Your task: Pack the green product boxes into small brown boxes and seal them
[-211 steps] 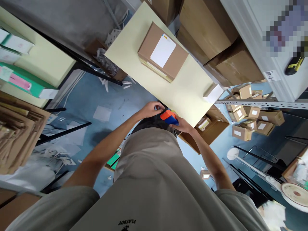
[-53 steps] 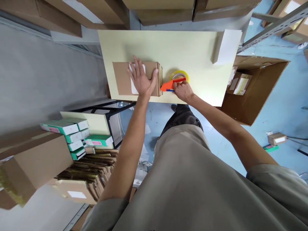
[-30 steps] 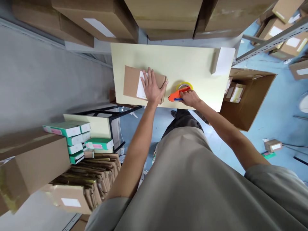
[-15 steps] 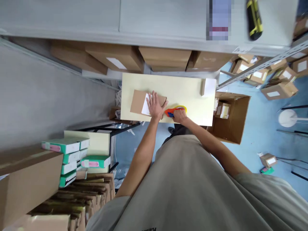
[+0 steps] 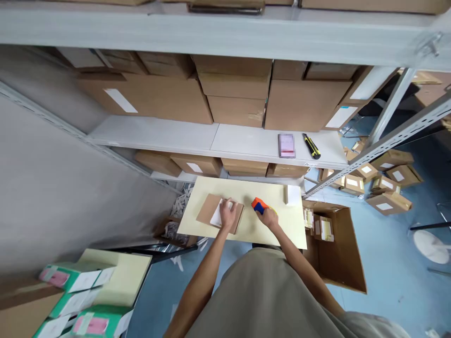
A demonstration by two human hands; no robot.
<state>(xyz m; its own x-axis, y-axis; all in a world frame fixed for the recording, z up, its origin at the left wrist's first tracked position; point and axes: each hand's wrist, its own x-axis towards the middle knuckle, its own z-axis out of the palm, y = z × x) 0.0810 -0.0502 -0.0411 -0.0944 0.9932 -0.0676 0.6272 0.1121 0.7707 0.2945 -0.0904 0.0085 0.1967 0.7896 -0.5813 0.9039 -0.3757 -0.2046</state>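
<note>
A small cardboard box (image 5: 207,210) with a white label (image 5: 215,217) lies on the cream tabletop (image 5: 192,225). My left hand (image 5: 228,215) rests over the label, its bent fingers reaching the far side of the box and holding it. To the right, my right hand (image 5: 268,218) is wrapped around an orange and blue tape dispenser (image 5: 260,205) with some yellow at its side. The dispenser is held apart from the box, over the table. My palm hides part of its handle.
A white stack of labels (image 5: 292,195) sits at the table's right end. Behind, a grey shelf (image 5: 246,138) bears boxes, a phone (image 5: 286,146) and a utility knife (image 5: 311,146). A large open carton (image 5: 347,249) stands right; green boxes (image 5: 105,324) lie at lower left.
The view has tilted up, showing more shelving. My left hand has gone from flat and spread to bent fingers on the box. My right hand has lifted and turned the tape dispenser.
</note>
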